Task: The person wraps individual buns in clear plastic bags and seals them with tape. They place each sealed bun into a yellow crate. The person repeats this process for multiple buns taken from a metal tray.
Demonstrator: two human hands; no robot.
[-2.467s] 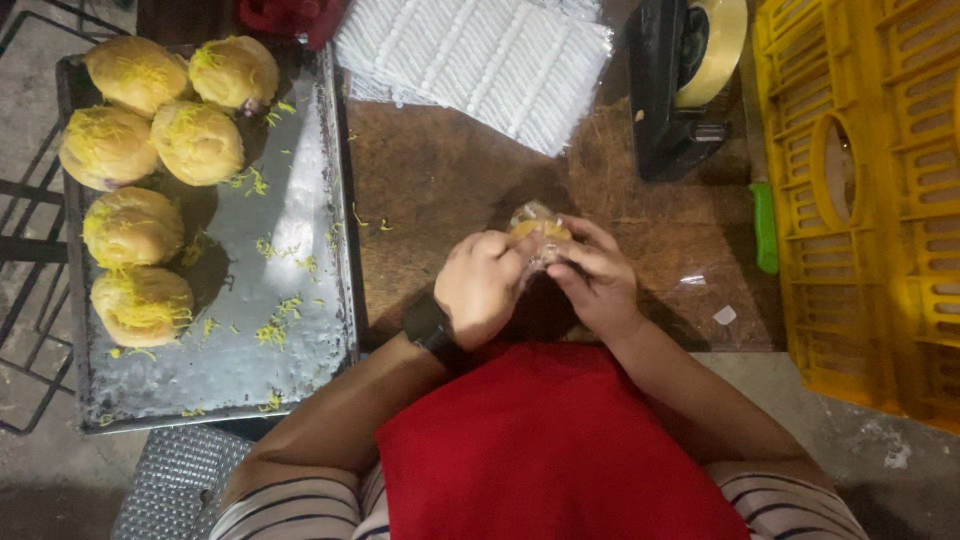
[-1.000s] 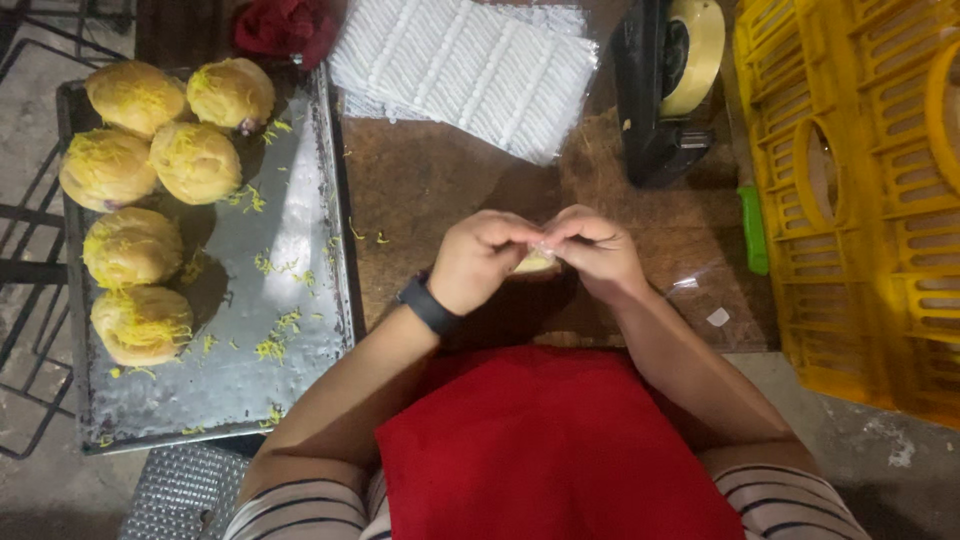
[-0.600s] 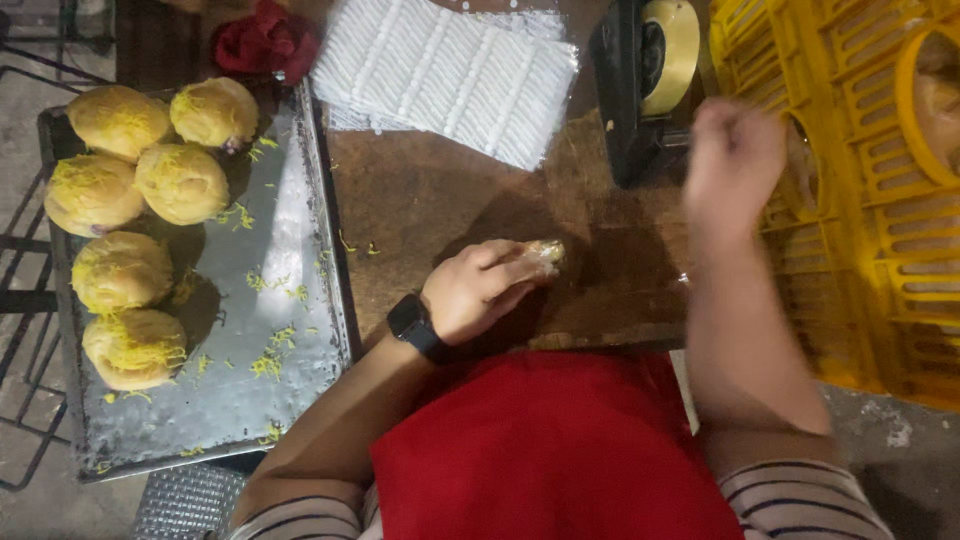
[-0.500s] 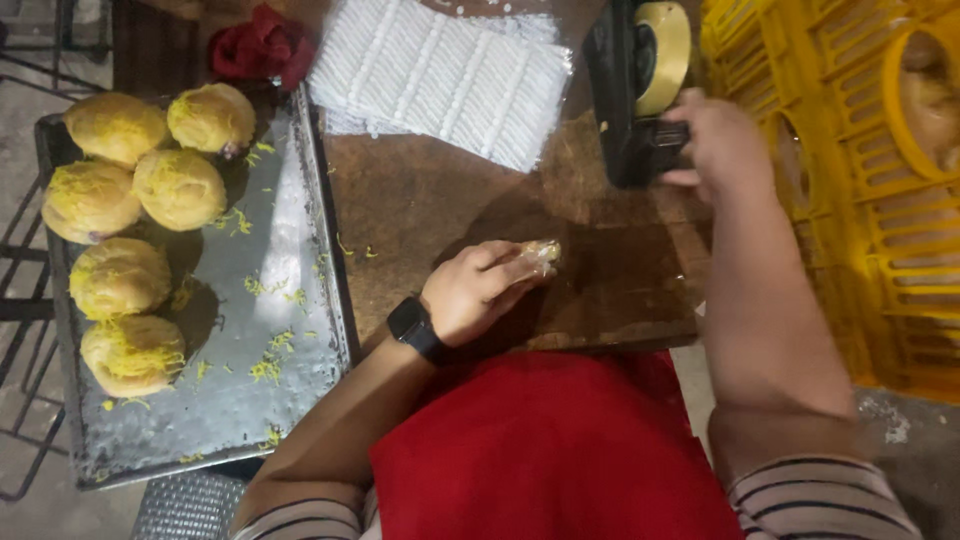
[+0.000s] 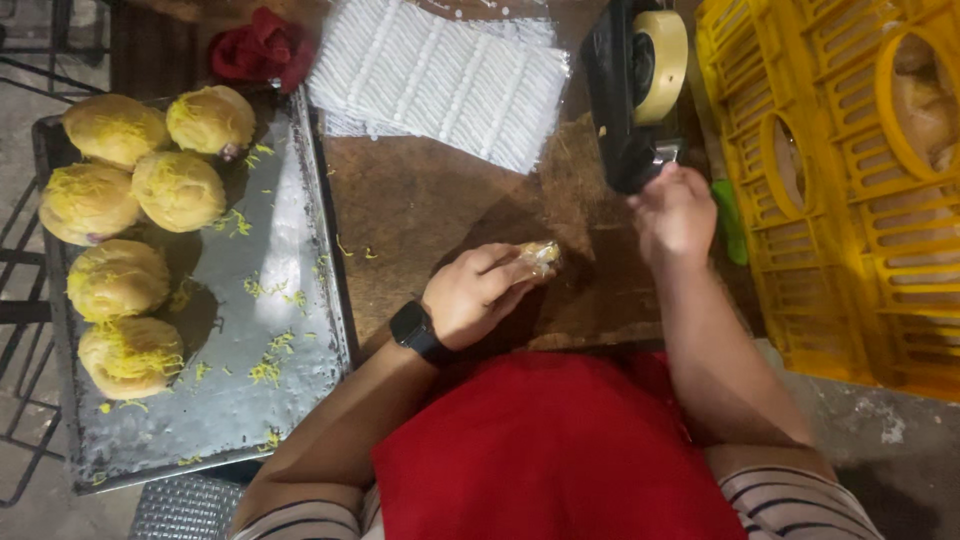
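1. Small round bun in clear plastic wrap: pinned on dark brown wooden worktop, centre, just above red apron. Wrap gathered at far end, prob. so it stays shut.
2. Left hand: curled over bun, fingers closed on wrap, pressing down; black watch on wrist.
3. Right hand: up at front lip of black tape dispenser, fingertips pinched at cutter edge; tape itself too thin to see, so can't tell if anything gripped.
4. Roll of tan tape: mounted in dispenser, w/in reach on right.
5. Stack of clear ribbed plastic bags: far side of worktop, clear of hands.
6. Metal baking tray: to left, six round yellow buns topped w/ shreds along its left side, loose yellow shreds over rest.
7. Red cloth: bunched at tray's far corner.
8. Yellow plastic crate: hard right, beside dispenser; green item between crate and right hand, close to wrist, only possible snag.
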